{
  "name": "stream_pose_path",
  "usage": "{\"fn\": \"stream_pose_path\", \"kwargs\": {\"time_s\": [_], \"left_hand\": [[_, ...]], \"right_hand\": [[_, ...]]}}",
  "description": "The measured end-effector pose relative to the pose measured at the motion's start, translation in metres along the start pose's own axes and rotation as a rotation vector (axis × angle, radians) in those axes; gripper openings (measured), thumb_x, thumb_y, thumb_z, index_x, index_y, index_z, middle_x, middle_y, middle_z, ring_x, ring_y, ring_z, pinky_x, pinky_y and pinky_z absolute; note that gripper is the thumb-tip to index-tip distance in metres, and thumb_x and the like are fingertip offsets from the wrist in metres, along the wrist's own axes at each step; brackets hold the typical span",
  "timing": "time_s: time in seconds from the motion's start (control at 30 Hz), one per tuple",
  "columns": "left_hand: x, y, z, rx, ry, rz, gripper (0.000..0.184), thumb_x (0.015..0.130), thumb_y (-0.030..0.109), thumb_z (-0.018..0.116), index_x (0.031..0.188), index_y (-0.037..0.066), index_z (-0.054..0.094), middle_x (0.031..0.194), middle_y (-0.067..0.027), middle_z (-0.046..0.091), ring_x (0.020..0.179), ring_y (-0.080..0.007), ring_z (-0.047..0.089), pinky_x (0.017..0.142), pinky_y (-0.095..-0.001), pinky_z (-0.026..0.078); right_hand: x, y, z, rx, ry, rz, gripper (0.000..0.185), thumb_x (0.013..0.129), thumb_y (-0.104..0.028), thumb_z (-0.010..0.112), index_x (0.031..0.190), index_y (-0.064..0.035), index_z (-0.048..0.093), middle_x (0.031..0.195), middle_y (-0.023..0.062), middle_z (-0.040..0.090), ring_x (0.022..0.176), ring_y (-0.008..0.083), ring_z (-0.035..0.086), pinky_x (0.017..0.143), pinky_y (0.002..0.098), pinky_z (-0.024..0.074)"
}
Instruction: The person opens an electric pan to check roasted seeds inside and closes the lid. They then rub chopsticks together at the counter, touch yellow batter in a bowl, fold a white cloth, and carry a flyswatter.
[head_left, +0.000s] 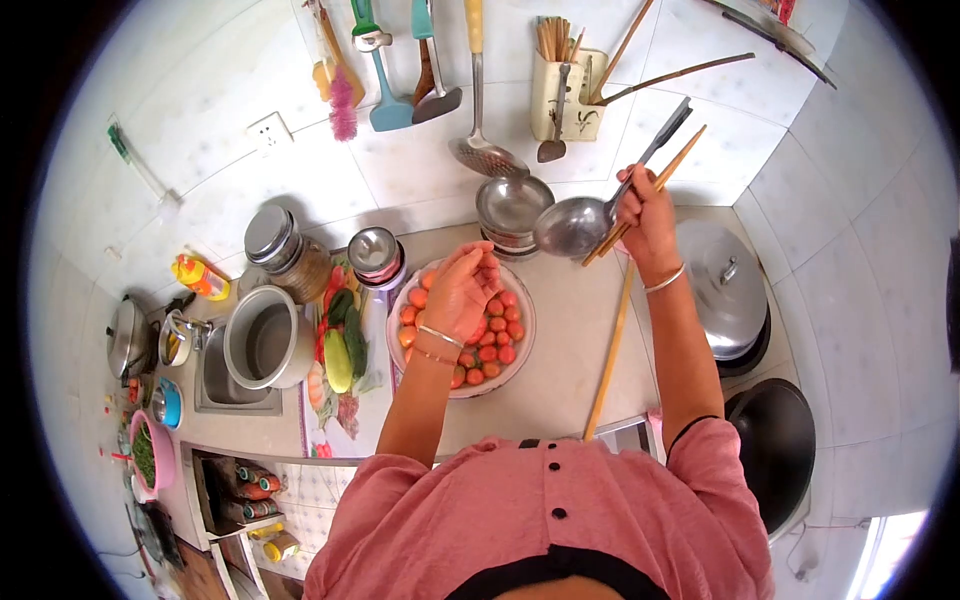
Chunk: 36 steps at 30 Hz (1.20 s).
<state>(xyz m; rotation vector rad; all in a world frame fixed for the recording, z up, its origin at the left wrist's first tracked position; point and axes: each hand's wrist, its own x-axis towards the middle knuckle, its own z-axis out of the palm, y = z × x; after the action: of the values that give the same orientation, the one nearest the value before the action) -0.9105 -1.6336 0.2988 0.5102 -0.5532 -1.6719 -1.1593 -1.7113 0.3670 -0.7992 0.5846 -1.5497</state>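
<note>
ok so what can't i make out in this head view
All in the head view:
Some tomatoes: hidden behind the left hand.
Under the metal lid: hidden by it.
Slotted spoon: handle tip cut off by top edge.
Yellow bottle: label print too small to read.

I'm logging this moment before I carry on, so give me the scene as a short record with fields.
Left hand: over the basin, nothing visible in it; contact unclear
Right hand: holds a ladle and chopsticks
Basin contents: tomatoes
Counter left: green vegetables, metal pot at the sink
Right side: lidded pot, dark wok
Wall: slotted spoon, hanging
</note>
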Motion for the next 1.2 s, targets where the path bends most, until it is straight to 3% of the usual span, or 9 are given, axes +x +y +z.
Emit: {"fn": "stream_pose_path", "kwargs": {"time_s": [0.2, 0.43, 0.67, 0.87, 0.93, 1.03, 1.07, 1.13, 1.2], "left_hand": [[-0.01, -0.013, -0.001, -0.023, 0.039, -0.054, 0.013, 0.088, 0.01, 0.05, 0.097, 0.002, 0.056, 0.08, -0.0042, 0.057, 0.073, -0.0134, 0.054, 0.066, -0.0262, 0.047], [-0.007, -0.023, 0.003, -0.034, -0.013, -0.078, 0.013, 0.089, 0.008, 0.048, 0.097, 0.002, 0.055, 0.079, -0.0049, 0.058, 0.072, -0.0134, 0.055, 0.065, -0.0256, 0.048], [-0.002, -0.03, 0.018, 0.031, -0.037, -0.094, 0.013, 0.089, 0.009, 0.049, 0.097, 0.003, 0.056, 0.081, -0.0037, 0.058, 0.073, -0.0129, 0.055, 0.067, -0.025, 0.047], [0.018, -0.022, 0.061, 0.528, -0.053, 0.198, 0.017, 0.089, 0.014, 0.051, 0.102, 0.004, 0.057, 0.094, -0.0055, 0.06, 0.088, -0.0128, 0.056, 0.076, -0.0253, 0.044], [0.033, -0.016, 0.078, 0.787, -0.155, 0.42, 0.025, 0.091, 0.017, 0.051, 0.109, 0.001, 0.055, 0.102, -0.0067, 0.06, 0.096, -0.0129, 0.055, 0.084, -0.0259, 0.044], [0.057, -0.01, 0.094, 0.919, -0.139, 0.579, 0.03, 0.091, 0.02, 0.05, 0.112, -0.002, 0.053, 0.105, -0.0072, 0.059, 0.098, -0.0116, 0.054, 0.085, -0.0248, 0.042], [0.062, -0.007, 0.096, 0.917, -0.131, 0.598, 0.03, 0.091, 0.02, 0.05, 0.112, -0.002, 0.053, 0.105, -0.0072, 0.059, 0.098, -0.0116, 0.054, 0.085, -0.0248, 0.042], [0.072, 0.001, 0.1, 0.806, -0.204, 0.447, 0.031, 0.092, 0.021, 0.05, 0.11, -0.003, 0.053, 0.103, -0.0062, 0.059, 0.094, -0.0105, 0.054, 0.084, -0.0246, 0.043], [0.088, 0.004, 0.092, 0.759, -0.151, 0.5, 0.029, 0.092, 0.021, 0.05, 0.105, -0.004, 0.055, 0.099, -0.0051, 0.06, 0.092, -0.0097, 0.054, 0.083, -0.0235, 0.043]], "right_hand": [[0.002, -0.009, -0.008, 0.164, -0.003, 0.066, 0.022, 0.094, -0.022, 0.045, 0.085, -0.0016, 0.048, 0.056, -0.0039, 0.032, 0.045, 0.0047, 0.026, 0.042, 0.0168, 0.0251], [-0.001, -0.006, -0.023, 0.258, -0.017, 0.131, 0.021, 0.093, -0.021, 0.047, 0.085, -0.0017, 0.048, 0.059, -0.0038, 0.035, 0.046, 0.0034, 0.027, 0.042, 0.0166, 0.0265], [-0.02, -0.014, -0.008, 0.217, 0.062, -0.028, 0.013, 0.089, -0.016, 0.054, 0.087, -0.0034, 0.05, 0.072, 0.0026, 0.049, 0.047, 0.0032, 0.032, 0.042, 0.0164, 0.0283], [-0.026, 0.004, 0.007, -0.006, 0.011, -0.022, 0.01, 0.083, -0.01, 0.061, 0.085, -0.0039, 0.054, 0.078, 0.0069, 0.056, 0.047, 0.0052, 0.037, 0.042, 0.0186, 0.0298], [-0.024, 0.015, 0.019, -0.137, 0.046, 0.003, 0.011, 0.083, -0.012, 0.062, 0.084, -0.0033, 0.055, 0.072, 0.0035, 0.055, 0.047, 0.005, 0.038, 0.042, 0.0189, 0.0294], [-0.021, 0.028, 0.032, -0.226, -0.044, 0.027, 0.011, 0.083, -0.012, 0.062, 0.083, -0.003, 0.056, 0.063, -0.0003, 0.051, 0.047, 0.0051, 0.039, 0.041, 0.0192, 0.0292], [-0.02, 0.031, 0.036, -0.229, -0.063, 0.024, 0.011, 0.083, -0.012, 0.062, 0.083, -0.003, 0.056, 0.063, -0.0003, 0.051, 0.047, 0.0051, 0.039, 0.041, 0.0192, 0.0292], [-0.015, 0.038, 0.046, -0.235, -0.116, 0.022, 0.011, 0.083, -0.011, 0.062, 0.082, -0.0023, 0.056, 0.059, -0.0024, 0.048, 0.047, 0.0049, 0.039, 0.041, 0.0192, 0.0292], [-0.005, 0.039, 0.056, -0.306, -0.118, 0.022, 0.011, 0.084, -0.011, 0.062, 0.082, -0.0022, 0.056, 0.059, -0.0029, 0.047, 0.047, 0.0049, 0.038, 0.041, 0.0193, 0.0292]]}}
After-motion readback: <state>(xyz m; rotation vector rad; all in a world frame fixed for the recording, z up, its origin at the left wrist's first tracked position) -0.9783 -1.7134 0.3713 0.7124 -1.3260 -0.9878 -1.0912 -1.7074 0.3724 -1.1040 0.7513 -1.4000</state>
